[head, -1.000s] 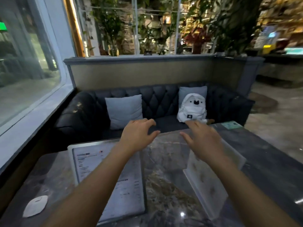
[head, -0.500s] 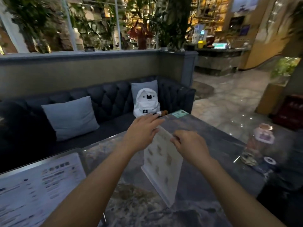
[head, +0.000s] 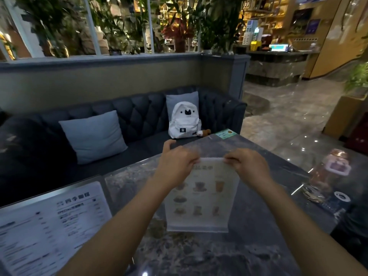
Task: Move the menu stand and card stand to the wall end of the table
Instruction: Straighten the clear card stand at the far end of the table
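Observation:
A clear acrylic card stand with pictures of drinks and snacks stands upright in the middle of the dark marble table, its printed face towards me. My left hand grips its top left corner and my right hand grips its top right corner. The larger menu stand, a white sheet of printed text in a clear frame, stands at the table's left side, apart from both hands.
A pink-lidded glass bottle and a small round object sit on the table's right side. A green card lies at the far corner. Beyond the table is a dark sofa with two cushions and a white backpack.
My view has swung right, away from the window. Both hands went from hovering over the table to closing on the card stand's top corners, and the stand now faces me squarely.

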Demonstrator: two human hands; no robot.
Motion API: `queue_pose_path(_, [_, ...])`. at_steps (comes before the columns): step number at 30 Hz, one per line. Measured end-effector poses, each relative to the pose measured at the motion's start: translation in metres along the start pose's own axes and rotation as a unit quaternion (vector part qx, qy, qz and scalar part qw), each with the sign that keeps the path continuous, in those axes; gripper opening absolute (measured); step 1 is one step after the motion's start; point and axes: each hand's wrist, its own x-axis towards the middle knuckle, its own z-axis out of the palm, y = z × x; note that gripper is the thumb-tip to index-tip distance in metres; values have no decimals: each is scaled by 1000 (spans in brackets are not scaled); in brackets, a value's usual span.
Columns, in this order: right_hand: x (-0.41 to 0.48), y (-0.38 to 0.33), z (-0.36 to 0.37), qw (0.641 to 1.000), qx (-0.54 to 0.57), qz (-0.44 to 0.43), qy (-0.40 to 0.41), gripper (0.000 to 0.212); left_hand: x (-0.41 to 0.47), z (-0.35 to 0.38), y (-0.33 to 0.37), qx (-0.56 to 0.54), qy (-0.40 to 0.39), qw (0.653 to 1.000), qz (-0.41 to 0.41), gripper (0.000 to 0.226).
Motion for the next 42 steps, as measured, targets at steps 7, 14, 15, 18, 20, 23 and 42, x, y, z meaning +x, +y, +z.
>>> queue_pose_path(7, [17,7,15,998,-36,-49,31,20,-8,-3,10,33,20,999,-11,23])
queue_pose_path(14, [21,5,27,994,-4,-81,69,23,-12,-1,21,72,36,995,-55,22])
queue_pose_path(15, [21,5,27,995,-4,-80,67,23,-12,-1,22,70,39,995,-57,23])
queue_pose_path(18, [20,4,25,995,-5,-80,55,21,-13,-2,20,47,40,996,-60,24])
queue_pose_path(20, [20,2,21,996,-17,-81,38,22,-13,-3,19,17,31,997,-62,23])
queue_pose_path(23, [19,0,14,994,-50,-99,13,27,-16,-8,20,-21,33,997,-70,24])
queue_pose_path(42, [19,-172,38,965,90,-246,-16,45,-124,-115,-89,7,172,954,-246,39])
